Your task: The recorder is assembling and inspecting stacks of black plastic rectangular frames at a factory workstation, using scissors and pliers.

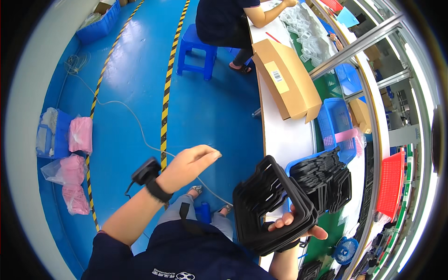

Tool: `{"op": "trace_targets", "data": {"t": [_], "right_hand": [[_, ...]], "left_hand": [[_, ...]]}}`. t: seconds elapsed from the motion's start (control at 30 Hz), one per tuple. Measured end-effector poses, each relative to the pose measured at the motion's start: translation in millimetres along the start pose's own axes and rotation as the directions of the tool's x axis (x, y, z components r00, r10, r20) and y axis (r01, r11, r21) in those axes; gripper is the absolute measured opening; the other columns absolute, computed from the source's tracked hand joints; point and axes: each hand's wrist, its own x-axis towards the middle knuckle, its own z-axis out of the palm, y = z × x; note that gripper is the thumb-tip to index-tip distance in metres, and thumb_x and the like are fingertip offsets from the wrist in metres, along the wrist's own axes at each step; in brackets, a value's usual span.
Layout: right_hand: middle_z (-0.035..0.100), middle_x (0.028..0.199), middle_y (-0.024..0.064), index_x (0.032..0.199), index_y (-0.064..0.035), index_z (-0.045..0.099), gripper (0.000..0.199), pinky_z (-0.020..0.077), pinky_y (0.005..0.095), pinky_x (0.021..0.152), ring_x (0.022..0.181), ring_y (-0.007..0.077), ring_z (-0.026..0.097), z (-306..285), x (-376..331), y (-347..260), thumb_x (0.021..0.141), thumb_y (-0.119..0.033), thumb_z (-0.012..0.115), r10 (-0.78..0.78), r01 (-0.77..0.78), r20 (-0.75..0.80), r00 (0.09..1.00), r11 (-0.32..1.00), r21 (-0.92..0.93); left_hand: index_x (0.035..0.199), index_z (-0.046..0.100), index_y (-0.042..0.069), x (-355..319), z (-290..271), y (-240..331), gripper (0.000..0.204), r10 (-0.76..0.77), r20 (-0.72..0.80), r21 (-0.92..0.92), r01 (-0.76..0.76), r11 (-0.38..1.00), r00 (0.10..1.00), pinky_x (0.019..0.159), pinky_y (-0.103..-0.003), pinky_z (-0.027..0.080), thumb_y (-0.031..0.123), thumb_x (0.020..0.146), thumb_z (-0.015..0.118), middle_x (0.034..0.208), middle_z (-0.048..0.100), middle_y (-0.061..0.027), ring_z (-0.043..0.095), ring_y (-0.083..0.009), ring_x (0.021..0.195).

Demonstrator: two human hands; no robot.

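Observation:
My right hand [285, 220] grips a stack of black rectangular plastic frames [305, 205]. Its fingers hook over the inner edge and the thumb sticks out at the right. The stack is tilted, with its opening facing up, beside the table's near edge. Out over the floor, apart from the stack, my left hand [190, 164] is raised with its fingers pressed together and nothing visible in them. A black strap with a small camera [147, 171] circles that wrist. Right of the held stack, a blue basket [290, 165] holds many more black frames [322, 179].
A cardboard box [287, 77] lies on the white table [284, 140]. Beyond it, a seated co-worker [224, 23] works near clear plastic parts [305, 32]. A blue stool [197, 51], another blue basket [333, 121] and a red basket [391, 184] stand around. Pink bags [80, 135] lie left.

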Motion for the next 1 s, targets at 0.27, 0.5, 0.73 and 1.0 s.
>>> {"op": "trace_targets", "data": {"t": [0.27,0.5,0.73,1.0], "right_hand": [[0.039,0.136,0.0265,0.145,0.0026,0.01,0.106,0.0225,0.0576,0.106,0.13,0.0415,0.033,10.5,-7.3,25.3,0.076,-0.054,0.068,0.026,-0.031,0.065,0.998,0.996,0.083],[0.041,0.134,0.0274,0.144,0.0034,0.016,0.11,0.0224,0.0549,0.107,0.129,0.0413,0.034,14.4,-17.5,31.1,0.07,-0.056,0.072,-0.144,0.144,-0.016,0.989,0.961,0.238],[0.041,0.136,0.0186,0.144,0.0003,0.017,0.101,0.0233,0.0524,0.108,0.131,0.0345,0.033,-2.4,-32.4,28.0,0.076,-0.053,0.069,-0.255,0.239,0.016,0.967,0.923,0.303],[0.037,0.14,0.0224,0.144,0.0028,0.014,0.103,0.0212,0.0547,0.109,0.132,0.0377,0.033,3.2,-34.7,20.0,0.076,-0.053,0.069,-0.319,0.3,0.024,0.947,0.912,0.28]], "left_hand": [[0.124,0.053,0.005,57.3,90.5,-129.6,0.042,-0.065,0.657,-0.565,0.547,0.618,0.751,0.09,-0.029,0.047,0.035,0.094,0.052,0.122,0.055,-0.013,0.059,-0.0194,0.104],[0.132,0.043,0.005,27.5,86.9,-59.5,0.059,0.141,0.782,-0.6,0.672,0.435,0.607,0.095,-0.04,0.047,0.047,0.091,0.051,0.118,0.057,-0.0201,0.058,-0.0285,0.108],[0.143,0.021,0.008,24.6,64.9,-30.0,0.086,0.032,0.839,-0.431,0.629,0.648,0.542,0.098,-0.042,0.044,0.051,0.081,0.063,0.129,0.047,-0.0204,0.055,-0.028,0.111],[0.135,0.032,0.0,21.7,84.4,-8.9,0.071,-0.137,0.849,-0.32,0.705,0.633,0.509,0.098,-0.041,0.042,0.027,0.077,0.064,0.122,0.051,-0.0197,0.055,-0.0291,0.109]]}}
